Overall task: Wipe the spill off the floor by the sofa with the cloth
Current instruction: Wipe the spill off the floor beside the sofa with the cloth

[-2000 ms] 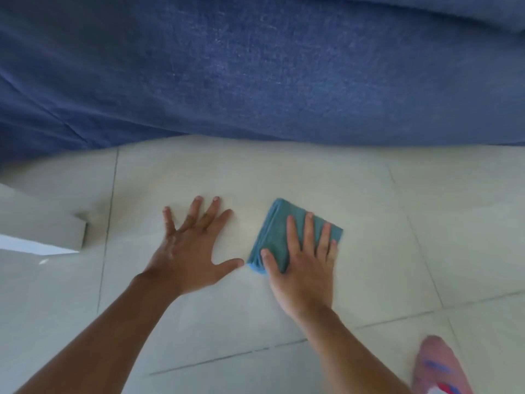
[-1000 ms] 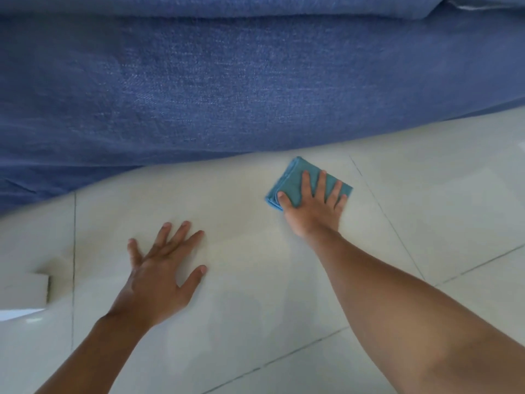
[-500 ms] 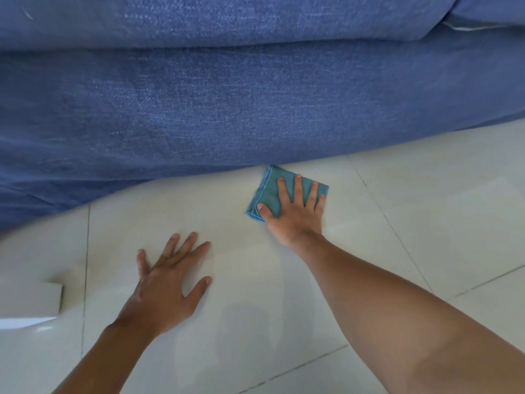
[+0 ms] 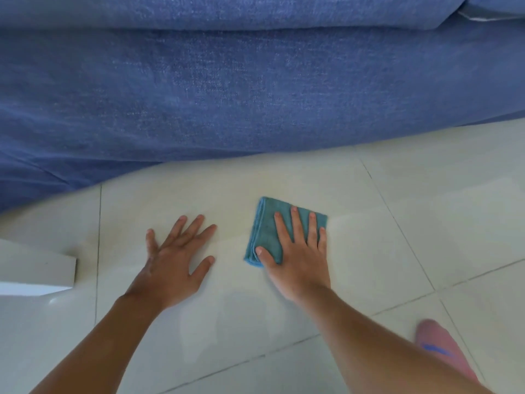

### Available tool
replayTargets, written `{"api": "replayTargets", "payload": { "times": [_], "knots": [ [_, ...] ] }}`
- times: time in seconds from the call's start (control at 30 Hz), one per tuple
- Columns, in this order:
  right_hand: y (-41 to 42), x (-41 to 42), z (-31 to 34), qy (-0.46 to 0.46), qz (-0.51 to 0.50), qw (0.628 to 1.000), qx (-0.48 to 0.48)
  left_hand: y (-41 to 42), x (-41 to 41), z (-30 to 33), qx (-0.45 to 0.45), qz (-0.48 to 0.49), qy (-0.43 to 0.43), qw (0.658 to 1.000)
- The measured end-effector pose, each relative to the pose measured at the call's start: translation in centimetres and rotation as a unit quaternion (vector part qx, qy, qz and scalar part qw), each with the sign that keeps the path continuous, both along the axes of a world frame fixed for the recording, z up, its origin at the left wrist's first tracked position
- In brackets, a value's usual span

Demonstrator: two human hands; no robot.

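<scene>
A folded teal cloth [image 4: 262, 231] lies flat on the pale tiled floor [image 4: 383, 223], a little in front of the blue sofa [image 4: 227, 95]. My right hand [image 4: 298, 257] presses down on the cloth with fingers spread, covering its right half. To the left of the cloth, my left hand [image 4: 173, 260] rests flat on the bare tile, fingers apart, holding nothing. I cannot make out any liquid on the floor; only a faint sheen shows near my arms.
The sofa front runs across the whole upper view. A white block-shaped object [image 4: 37, 268] sits on the floor at the left edge. A pink slipper [image 4: 443, 354] shows at the lower right, blurred. Grout lines cross the tiles.
My right hand has pulled the cloth back from the sofa's base toward me. The left hand stays planted on the tile. The view has shifted, bringing the pink slipper back in.
</scene>
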State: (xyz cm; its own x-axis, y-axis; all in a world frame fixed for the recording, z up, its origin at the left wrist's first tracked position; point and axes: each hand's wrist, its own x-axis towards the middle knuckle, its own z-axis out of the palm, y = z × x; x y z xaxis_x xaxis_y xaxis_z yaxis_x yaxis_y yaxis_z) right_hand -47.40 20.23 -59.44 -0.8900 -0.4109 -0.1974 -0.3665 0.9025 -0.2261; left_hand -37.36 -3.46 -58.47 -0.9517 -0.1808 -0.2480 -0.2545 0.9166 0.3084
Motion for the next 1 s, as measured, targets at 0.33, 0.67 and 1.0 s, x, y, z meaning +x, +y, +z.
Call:
{"api": "replayTargets", "payload": {
  "times": [0.33, 0.67, 1.0],
  "knots": [
    [6.4, 11.1, 0.2, -0.009, 0.047, 0.999, 0.017, 0.4, 0.4, -0.3, -0.018, -0.006, 0.018, 1.000],
    [15.5, 6.1, 0.3, 0.001, -0.122, 0.991, 0.054, 1.0, 0.8, -1.1, -0.064, -0.025, 0.015, 0.998],
    [13.6, 0.1, 0.0, 0.017, -0.147, 0.986, 0.071, 1.8, 1.8, -1.6, -0.093, -0.017, 0.025, 0.995]
  ]
}}
